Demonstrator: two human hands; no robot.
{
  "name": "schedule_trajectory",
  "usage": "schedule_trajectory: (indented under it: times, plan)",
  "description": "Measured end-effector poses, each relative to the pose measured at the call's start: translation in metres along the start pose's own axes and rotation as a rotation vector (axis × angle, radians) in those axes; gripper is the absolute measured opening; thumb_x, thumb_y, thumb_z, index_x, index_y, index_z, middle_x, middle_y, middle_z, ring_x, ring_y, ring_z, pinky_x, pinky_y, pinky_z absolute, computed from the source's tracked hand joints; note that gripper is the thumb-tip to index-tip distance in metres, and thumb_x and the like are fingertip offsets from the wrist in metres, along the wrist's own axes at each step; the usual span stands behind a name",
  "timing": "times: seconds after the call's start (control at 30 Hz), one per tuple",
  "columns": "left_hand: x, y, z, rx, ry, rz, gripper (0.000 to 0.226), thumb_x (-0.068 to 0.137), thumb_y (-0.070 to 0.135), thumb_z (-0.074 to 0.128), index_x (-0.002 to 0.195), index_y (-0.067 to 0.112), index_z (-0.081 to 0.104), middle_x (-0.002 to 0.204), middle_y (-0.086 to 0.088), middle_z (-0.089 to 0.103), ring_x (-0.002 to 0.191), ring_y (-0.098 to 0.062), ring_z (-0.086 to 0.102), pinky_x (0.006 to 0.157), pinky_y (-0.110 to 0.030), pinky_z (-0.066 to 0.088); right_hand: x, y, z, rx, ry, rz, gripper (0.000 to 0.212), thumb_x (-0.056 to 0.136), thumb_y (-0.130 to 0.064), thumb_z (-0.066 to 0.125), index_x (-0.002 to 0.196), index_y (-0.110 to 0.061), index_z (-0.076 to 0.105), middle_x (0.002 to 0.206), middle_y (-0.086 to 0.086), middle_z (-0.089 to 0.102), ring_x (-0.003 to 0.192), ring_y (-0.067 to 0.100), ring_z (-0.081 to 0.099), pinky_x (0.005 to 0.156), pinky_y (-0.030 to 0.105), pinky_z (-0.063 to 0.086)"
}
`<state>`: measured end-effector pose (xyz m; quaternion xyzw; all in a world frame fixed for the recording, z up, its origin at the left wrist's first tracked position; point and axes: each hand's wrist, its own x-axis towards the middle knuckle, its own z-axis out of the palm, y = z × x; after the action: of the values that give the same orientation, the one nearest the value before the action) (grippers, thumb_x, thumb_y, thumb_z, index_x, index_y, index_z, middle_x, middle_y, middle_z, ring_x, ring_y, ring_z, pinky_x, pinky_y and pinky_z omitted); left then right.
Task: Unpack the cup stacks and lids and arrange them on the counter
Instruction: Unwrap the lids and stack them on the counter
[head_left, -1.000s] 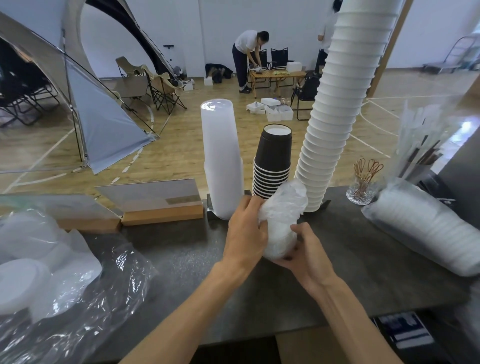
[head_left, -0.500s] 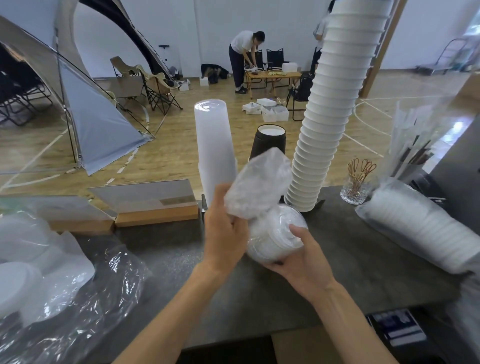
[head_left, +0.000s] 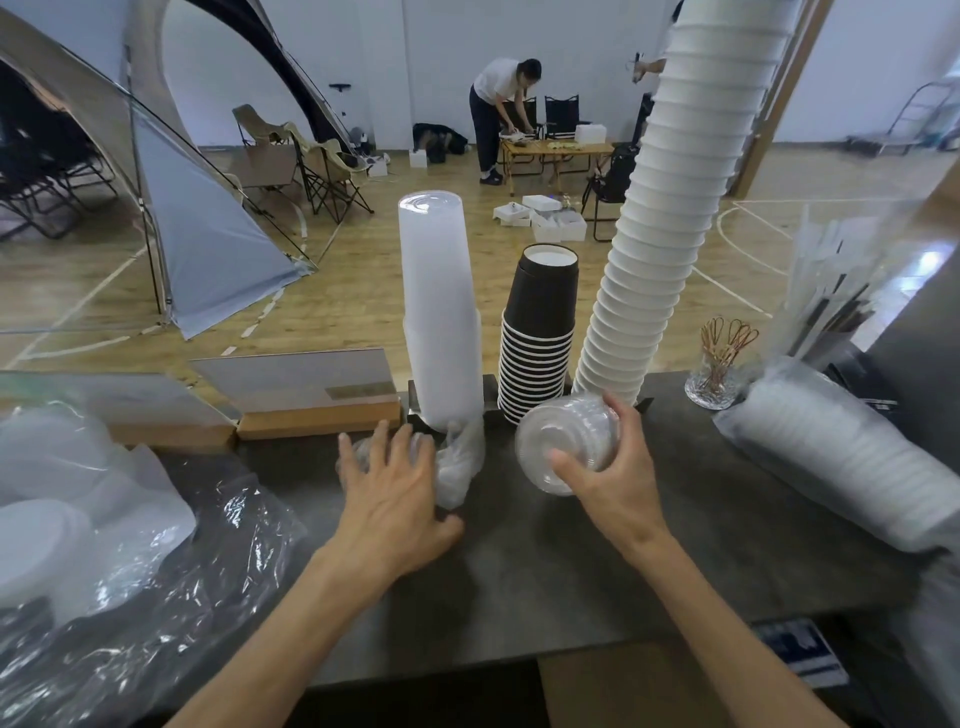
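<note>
Two hands apart: right hand (head_left: 613, 483) grips the clear lid stack (head_left: 569, 441) above the counter (head_left: 571, 571); left hand (head_left: 395, 493), fingers spread, presses the crumpled wrapper (head_left: 460, 462). No legible writing.

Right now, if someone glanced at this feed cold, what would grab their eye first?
The towering, leaning stack of white paper cups at the counter's back edge, rising out of frame, with a shorter stack of black cups and a frosted stack of clear plastic cups to its left. In front, the right hand grips a small stack of clear dome lids, while the left hand presses the emptied plastic bag onto the counter.
</note>
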<state>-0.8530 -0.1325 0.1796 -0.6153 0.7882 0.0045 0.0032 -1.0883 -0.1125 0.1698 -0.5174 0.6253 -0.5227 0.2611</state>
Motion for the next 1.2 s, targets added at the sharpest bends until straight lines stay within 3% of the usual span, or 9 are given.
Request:
schedule_trajectory:
  times: [0.07,0.17,0.23,0.37,0.63,0.93,1.03,1.13,1.2]
  plan:
    - [-0.003,0.015,-0.016,-0.057,0.079,0.078,0.087,0.076,0.053,0.052,0.150,0.016,0.027,0.163,-0.010,0.021,0.153,-0.035,0.008,0.119,-0.060,-0.006,0.004,0.006,0.000,-0.190,-0.012,-0.140,0.102,0.066,-0.037,0.085,0.151,-0.024,0.031,0.140,-0.003,0.044,0.128,0.011,0.045,0.108,0.030,0.040]
    - [-0.001,0.041,-0.024,-0.350,0.358,0.284,0.060,0.076,0.030,0.055,0.135,0.016,0.051,0.143,-0.003,0.051,0.132,-0.023,0.048,0.115,-0.034,0.026,0.015,0.019,0.001,-0.574,0.025,-0.458,0.115,0.061,-0.033,0.089,0.153,-0.007,0.026,0.138,0.012,0.045,0.127,0.029,0.046,0.109,0.041,0.038]
    - [0.003,0.058,-0.023,-0.639,0.295,0.291,0.053,0.087,0.021,0.057,0.139,0.019,0.049,0.136,0.002,0.055,0.120,-0.015,0.053,0.103,-0.021,0.034,0.018,0.027,0.001,-0.772,0.041,-0.629,0.115,0.057,-0.031,0.089,0.150,-0.001,0.028,0.139,0.016,0.045,0.127,0.034,0.045,0.113,0.048,0.035]
    - [0.012,0.072,0.003,-0.782,0.137,0.226,0.075,0.092,0.034,0.063,0.156,0.023,0.024,0.149,0.002,0.043,0.133,-0.014,0.044,0.110,-0.020,0.029,0.000,0.048,0.002,-0.929,-0.075,-0.828,0.096,0.072,-0.038,0.079,0.150,-0.003,0.036,0.146,0.015,0.046,0.142,0.032,0.036,0.122,0.053,0.019]
    - [0.024,0.068,0.026,-0.791,0.072,0.225,0.093,0.077,0.042,0.081,0.151,0.027,0.026,0.147,0.006,0.045,0.132,-0.012,0.042,0.114,-0.032,0.036,-0.011,0.054,-0.013,-0.715,-0.270,-0.767,0.089,0.072,-0.047,0.077,0.147,-0.011,0.044,0.151,0.009,0.044,0.146,0.024,0.035,0.120,0.053,0.027]
    - [0.027,0.074,0.027,-0.861,0.171,0.296,0.089,0.075,0.049,0.079,0.147,0.030,0.031,0.141,0.014,0.048,0.127,-0.003,0.046,0.105,-0.016,0.036,0.001,0.027,-0.019,-0.423,-0.029,-0.763,0.047,0.080,-0.028,0.071,0.120,-0.005,0.066,0.126,0.007,0.062,0.121,0.021,0.054,0.103,0.046,0.045]
    - [0.025,0.076,0.023,-0.933,0.173,0.286,0.090,0.072,0.057,0.083,0.143,0.038,0.032,0.137,0.023,0.050,0.126,-0.002,0.049,0.103,-0.025,0.044,0.008,0.023,-0.016,-0.295,0.044,-0.507,0.072,0.079,-0.045,0.072,0.138,-0.010,0.053,0.142,0.003,0.048,0.135,0.014,0.043,0.113,0.037,0.037]
    - [0.025,0.078,0.025,-0.977,0.155,0.231,0.089,0.070,0.053,0.085,0.141,0.041,0.032,0.135,0.025,0.052,0.124,0.006,0.049,0.101,-0.018,0.043,0.008,0.032,-0.008,-0.121,-0.171,-0.180,0.102,0.072,-0.059,0.080,0.154,-0.026,0.028,0.149,-0.010,0.039,0.137,0.006,0.041,0.113,0.033,0.041]
    - [0.026,0.079,0.027,-0.980,0.149,0.200,0.087,0.069,0.046,0.086,0.139,0.040,0.033,0.131,0.025,0.053,0.118,0.013,0.048,0.100,-0.013,0.041,0.007,0.042,-0.001,-0.109,-0.246,-0.125,0.110,0.068,-0.063,0.082,0.155,-0.029,0.025,0.149,-0.012,0.043,0.136,0.005,0.044,0.112,0.038,0.045]
